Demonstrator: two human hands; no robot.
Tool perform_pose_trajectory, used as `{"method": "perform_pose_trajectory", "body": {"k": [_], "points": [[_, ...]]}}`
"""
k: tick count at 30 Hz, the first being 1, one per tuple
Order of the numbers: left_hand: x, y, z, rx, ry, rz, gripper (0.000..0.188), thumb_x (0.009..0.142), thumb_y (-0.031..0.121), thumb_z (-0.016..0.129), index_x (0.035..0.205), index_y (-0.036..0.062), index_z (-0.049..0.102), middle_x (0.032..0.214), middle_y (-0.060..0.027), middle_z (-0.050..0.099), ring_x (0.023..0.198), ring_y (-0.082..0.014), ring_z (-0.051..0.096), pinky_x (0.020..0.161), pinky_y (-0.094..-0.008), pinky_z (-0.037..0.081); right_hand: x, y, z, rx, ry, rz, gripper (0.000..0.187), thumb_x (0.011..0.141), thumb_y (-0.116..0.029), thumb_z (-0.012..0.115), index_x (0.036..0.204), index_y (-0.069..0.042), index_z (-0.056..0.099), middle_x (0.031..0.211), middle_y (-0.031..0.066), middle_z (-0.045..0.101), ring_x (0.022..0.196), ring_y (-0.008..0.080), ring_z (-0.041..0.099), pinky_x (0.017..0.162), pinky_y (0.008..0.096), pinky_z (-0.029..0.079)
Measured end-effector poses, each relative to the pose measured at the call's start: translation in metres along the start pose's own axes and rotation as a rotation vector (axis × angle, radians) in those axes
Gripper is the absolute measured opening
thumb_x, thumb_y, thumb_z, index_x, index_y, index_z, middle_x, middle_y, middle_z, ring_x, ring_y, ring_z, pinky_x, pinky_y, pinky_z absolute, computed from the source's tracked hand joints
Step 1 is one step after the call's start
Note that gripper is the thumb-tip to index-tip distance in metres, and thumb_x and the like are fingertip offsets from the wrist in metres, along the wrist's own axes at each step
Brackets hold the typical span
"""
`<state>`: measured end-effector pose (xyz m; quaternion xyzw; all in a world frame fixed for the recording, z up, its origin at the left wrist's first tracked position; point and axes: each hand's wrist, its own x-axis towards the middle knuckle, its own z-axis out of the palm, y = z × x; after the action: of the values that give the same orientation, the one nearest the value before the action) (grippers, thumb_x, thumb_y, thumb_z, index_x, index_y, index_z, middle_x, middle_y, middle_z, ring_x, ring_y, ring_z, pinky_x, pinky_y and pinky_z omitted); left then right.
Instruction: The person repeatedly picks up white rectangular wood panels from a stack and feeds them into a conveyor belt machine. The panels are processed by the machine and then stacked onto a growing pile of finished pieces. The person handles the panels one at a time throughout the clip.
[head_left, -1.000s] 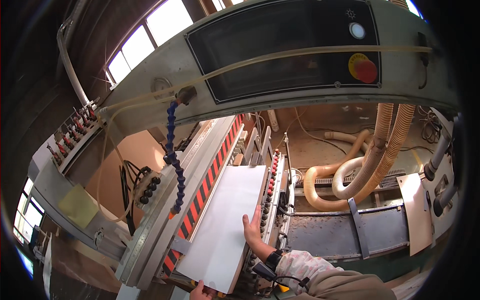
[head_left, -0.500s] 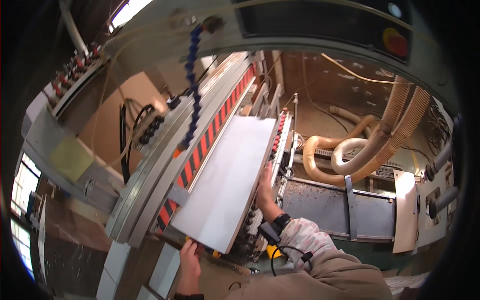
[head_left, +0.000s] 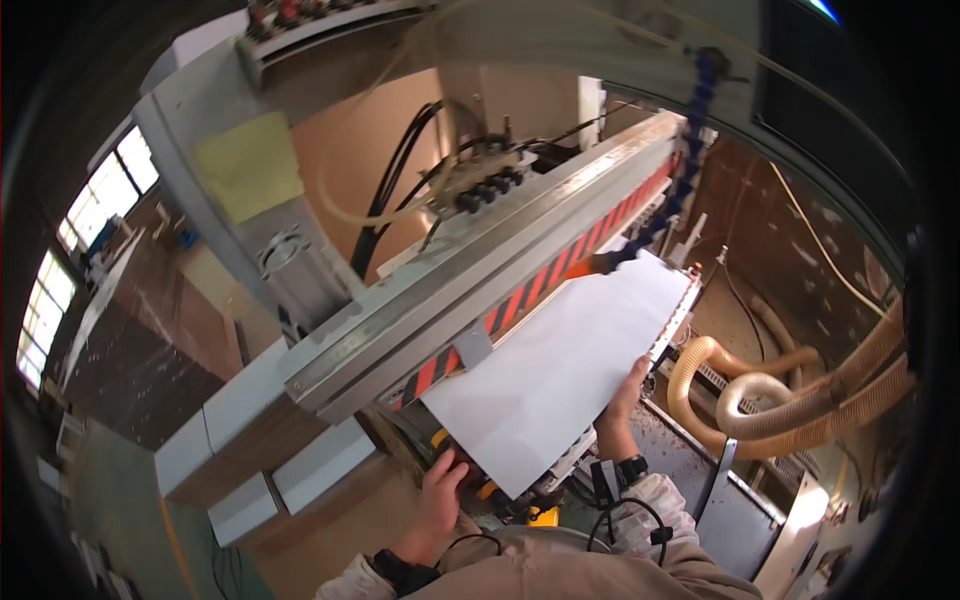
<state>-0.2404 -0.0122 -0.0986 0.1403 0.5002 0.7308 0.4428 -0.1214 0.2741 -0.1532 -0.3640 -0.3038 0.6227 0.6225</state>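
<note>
The hands are well apart: the right hand [head_left: 622, 405] lies against the long right edge of the white panel [head_left: 560, 370], the left hand [head_left: 437, 500] is at its near end, and whether either grips underneath cannot be told. The panel lies in the machine beside the red-and-black striped strip [head_left: 545, 280] along the metal beam [head_left: 480, 270]. Uneven pressure from the hands could skew it, scuffing an edge or pinching fingers there.
</note>
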Motion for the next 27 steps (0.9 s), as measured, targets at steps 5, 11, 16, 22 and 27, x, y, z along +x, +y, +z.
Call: {"method": "perform_pose_trajectory", "body": {"k": [5,11,16,22,27], "points": [[0.012,-0.004,-0.003,0.249,0.207,0.034,0.038,0.087,0.011,0.049,0.122,-0.0028,0.043,0.119,-0.0067,0.047,0.106,-0.0147,0.046,0.090,-0.0276,0.036,0.004,-0.003,-0.003,0.227,-0.168,0.068,0.052,0.093,-0.043,0.029,0.131,-0.008,0.024,0.128,0.0094,0.037,0.114,0.0232,0.039,0.097,0.0343,0.031],[0.024,0.005,-0.003,0.028,0.282,0.047,0.036,0.085,0.009,0.051,0.119,-0.0029,0.045,0.111,-0.0062,0.053,0.097,-0.0132,0.050,0.085,-0.0237,0.039,-0.031,-0.035,0.012,0.106,-0.183,0.100,0.057,0.092,-0.047,0.027,0.134,-0.009,0.022,0.134,0.0076,0.031,0.120,0.0231,0.034,0.099,0.0336,0.028],[0.023,0.006,-0.021,-0.076,0.233,-0.026,0.030,0.085,0.005,0.048,0.115,0.0012,0.048,0.104,-0.0030,0.054,0.091,-0.0100,0.050,0.075,-0.0222,0.040,-0.057,-0.013,0.013,0.054,-0.190,0.041,0.058,0.092,-0.048,0.027,0.137,-0.013,0.016,0.137,0.0062,0.026,0.122,0.0212,0.031,0.101,0.0337,0.027],[0.017,0.011,-0.014,-0.147,0.195,-0.027,0.031,0.087,0.007,0.047,0.118,0.0030,0.046,0.109,-0.0042,0.053,0.094,-0.0094,0.050,0.079,-0.0218,0.040,-0.046,-0.003,-0.004,0.133,-0.260,0.081,0.057,0.092,-0.044,0.029,0.137,-0.012,0.014,0.135,0.0086,0.028,0.120,0.0235,0.033,0.100,0.0332,0.029],[0.024,0.023,-0.038,-0.110,0.011,-0.039,0.030,0.088,0.008,0.044,0.117,-0.0018,0.044,0.116,-0.0106,0.049,0.107,-0.0199,0.049,0.087,-0.0302,0.040,-0.045,0.004,0.002,-0.084,-0.064,-0.045,0.052,0.094,-0.032,0.032,0.137,-0.010,0.015,0.133,0.0111,0.030,0.117,0.0224,0.035,0.098,0.0319,0.030]]}}
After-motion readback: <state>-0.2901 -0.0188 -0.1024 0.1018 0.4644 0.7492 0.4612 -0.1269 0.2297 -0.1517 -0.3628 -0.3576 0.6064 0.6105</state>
